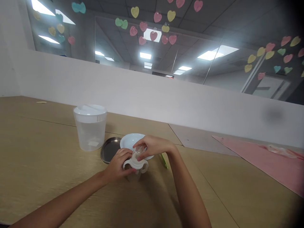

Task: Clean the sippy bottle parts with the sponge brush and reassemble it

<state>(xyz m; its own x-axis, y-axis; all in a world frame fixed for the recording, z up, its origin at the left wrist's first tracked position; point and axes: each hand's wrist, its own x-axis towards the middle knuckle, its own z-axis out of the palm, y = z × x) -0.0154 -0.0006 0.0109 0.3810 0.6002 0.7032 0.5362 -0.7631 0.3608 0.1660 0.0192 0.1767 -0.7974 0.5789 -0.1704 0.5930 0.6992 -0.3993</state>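
Observation:
A baby bottle (pixel 135 176) with a white two-handled collar (pixel 136 164) stands upright before me. My left hand (pixel 118 165) is closed around its left side, with the thumb across the front. From above, my right hand (pixel 154 146) has its fingers closed on the clear cap (pixel 137 152) at the bottle's top. Whether the cap is seated or lifted slightly, I cannot tell. Just behind the hands is a white bowl (pixel 131 140), partly covered by my right hand. A dark metal tray (pixel 111 150) lies to its left.
A translucent plastic pitcher (pixel 90 133) with a white lid stands at the back left. Something flat and green (pixel 163 161) lies beside my right wrist. A pink cloth (pixel 266 164) covers the right side, with a clear plastic item (pixel 281 151) on it. A white wall (pixel 142 95) borders the table behind.

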